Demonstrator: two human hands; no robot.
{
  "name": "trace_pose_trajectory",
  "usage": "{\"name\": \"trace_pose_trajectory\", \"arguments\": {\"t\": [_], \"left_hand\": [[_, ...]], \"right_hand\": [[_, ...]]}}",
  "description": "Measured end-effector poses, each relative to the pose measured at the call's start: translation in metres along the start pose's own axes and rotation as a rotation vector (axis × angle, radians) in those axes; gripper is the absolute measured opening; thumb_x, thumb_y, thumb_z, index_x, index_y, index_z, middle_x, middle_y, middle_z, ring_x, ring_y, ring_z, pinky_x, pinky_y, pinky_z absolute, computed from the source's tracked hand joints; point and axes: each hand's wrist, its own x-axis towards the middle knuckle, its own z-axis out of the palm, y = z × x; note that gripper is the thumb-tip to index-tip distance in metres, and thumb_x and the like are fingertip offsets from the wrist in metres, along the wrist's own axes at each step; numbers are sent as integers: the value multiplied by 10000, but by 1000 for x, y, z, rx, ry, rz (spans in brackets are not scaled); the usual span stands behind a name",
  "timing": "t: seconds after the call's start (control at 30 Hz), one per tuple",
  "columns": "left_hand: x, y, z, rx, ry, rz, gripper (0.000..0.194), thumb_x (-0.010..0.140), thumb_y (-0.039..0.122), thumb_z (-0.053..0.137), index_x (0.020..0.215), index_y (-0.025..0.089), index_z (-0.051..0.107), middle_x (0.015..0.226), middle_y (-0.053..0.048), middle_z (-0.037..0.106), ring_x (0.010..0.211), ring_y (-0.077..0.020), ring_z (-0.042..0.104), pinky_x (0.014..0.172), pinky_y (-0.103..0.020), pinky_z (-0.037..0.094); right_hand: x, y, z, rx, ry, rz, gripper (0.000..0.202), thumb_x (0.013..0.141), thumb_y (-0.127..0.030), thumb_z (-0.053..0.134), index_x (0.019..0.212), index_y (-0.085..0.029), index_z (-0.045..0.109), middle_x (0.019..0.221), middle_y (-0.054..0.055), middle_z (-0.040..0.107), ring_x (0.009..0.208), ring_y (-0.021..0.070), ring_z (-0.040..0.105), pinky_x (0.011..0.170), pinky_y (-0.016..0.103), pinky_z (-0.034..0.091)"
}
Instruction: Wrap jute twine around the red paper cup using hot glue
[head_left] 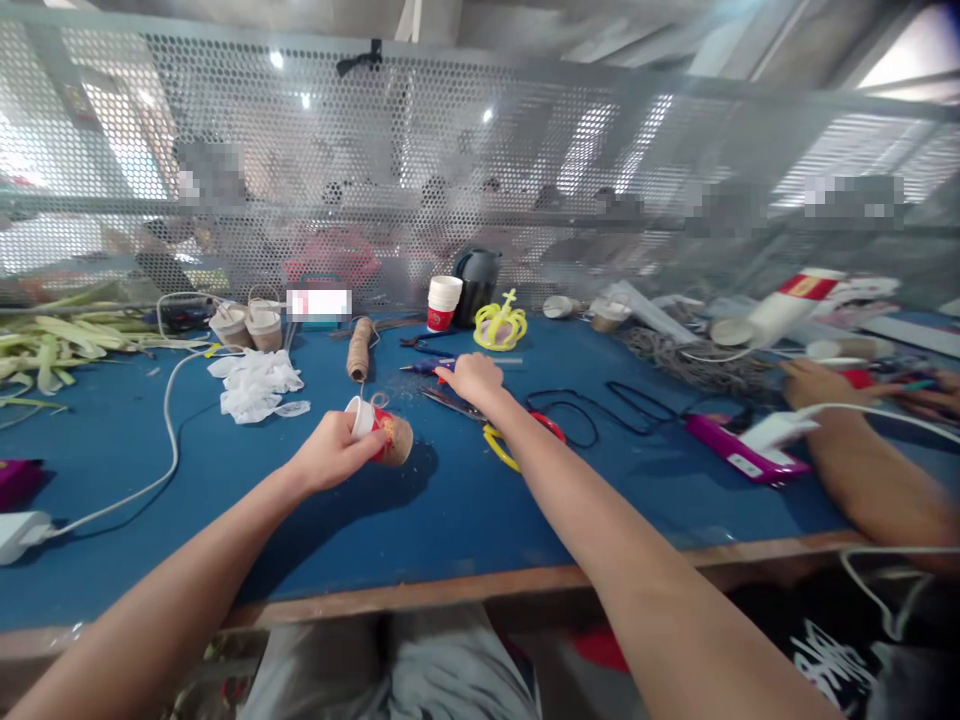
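Note:
My left hand (334, 450) is closed around a paper cup (381, 432), tilted on its side above the blue table, with brown twine wrapped round its base end. A thread runs from that cup toward a spool of twine (360, 352). Farther right, my right hand (477, 380) is closed over a blue glue gun (421, 368), its tip pointing left and its handle mostly hidden. Beside that wrist lie scissors (501, 447) with yellow and red handles, partly covered by my forearm.
Stacked paper cups (444, 300), a black jug (480, 285) and a yellow crown (500, 326) stand at the back. Crumpled white gloves (256, 382) lie left. A purple power strip (742, 455) with cables sits right, near a co-worker's hand (821, 390). A perforated screen (405, 140) borders the table.

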Motion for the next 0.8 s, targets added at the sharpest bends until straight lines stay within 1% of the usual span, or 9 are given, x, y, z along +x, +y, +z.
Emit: {"name": "trace_pose_trajectory", "arguments": {"t": [0.07, 0.13, 0.2, 0.3, 0.4, 0.5, 0.6, 0.7, 0.8], "left_hand": [[-1, 3, 0, 61, 11, 5, 336, 736, 377, 442, 491, 176, 330, 472, 63, 277, 448, -61, 243, 415, -203, 204], [-2, 5, 1, 134, 24, 33, 309, 738, 361, 440, 510, 175, 347, 470, 66, 295, 438, -59, 259, 415, -200, 212], [-3, 7, 2, 206, 42, 53, 273, 734, 341, 439, 531, 173, 367, 468, 69, 309, 429, -58, 273, 414, -200, 214], [-3, 8, 3, 260, 53, 65, 225, 724, 306, 435, 549, 171, 394, 465, 68, 318, 420, -58, 285, 408, -199, 211], [-3, 8, 4, 242, 40, 93, 212, 722, 278, 430, 543, 165, 417, 473, 61, 340, 427, -58, 295, 414, -196, 220], [-1, 5, 4, 143, 34, 30, 260, 708, 317, 469, 508, 163, 407, 461, 60, 340, 425, -56, 287, 411, -197, 211], [2, -1, 2, -115, 17, -97, 298, 684, 379, 507, 507, 154, 424, 452, 59, 358, 427, -56, 291, 416, -196, 220], [6, -4, 0, -413, 23, -221, 294, 671, 414, 523, 613, 126, 510, 489, 45, 442, 434, -62, 348, 439, -194, 267], [7, -3, 1, -542, 29, -291, 270, 655, 385, 551, 656, 115, 531, 510, 38, 481, 440, -63, 389, 455, -191, 292]], "right_hand": [[-17, -11, -5, -4, -33, -100, 318, 757, -412, 526, 747, -125, 662, 838, 127, 656, 868, 217, 576, 694, 264, 389], [-40, -23, -8, 44, -131, -229, 417, 786, -504, 431, 723, -170, 672, 734, 56, 660, 749, 163, 589, 656, 240, 400], [-62, -33, -7, 228, -272, -479, 450, 822, -488, 373, 756, -158, 672, 733, 48, 656, 724, 146, 583, 657, 241, 412], [-86, -43, 3, 392, -252, -642, 319, 791, -391, 480, 760, -128, 657, 837, 79, 641, 820, 157, 570, 733, 264, 417], [-94, -46, 14, 536, -186, -604, 183, 704, -307, 597, 770, -142, 636, 886, 77, 625, 848, 162, 559, 720, 272, 427], [-93, -43, 19, 655, -193, -505, 124, 701, -278, 588, 708, -154, 595, 764, 33, 607, 687, 124, 546, 624, 252, 430], [-90, -38, 16, 792, -189, -426, 135, 714, -298, 569, 719, -164, 559, 696, 0, 579, 607, 98, 509, 607, 245, 424], [-88, -35, 12, 919, -150, -380, 150, 700, -309, 587, 720, -170, 537, 695, -4, 569, 650, 102, 519, 656, 252, 425], [-86, -33, 10, 946, -164, -372, 153, 698, -306, 595, 714, -168, 529, 694, -1, 563, 667, 105, 521, 671, 259, 423]]}}
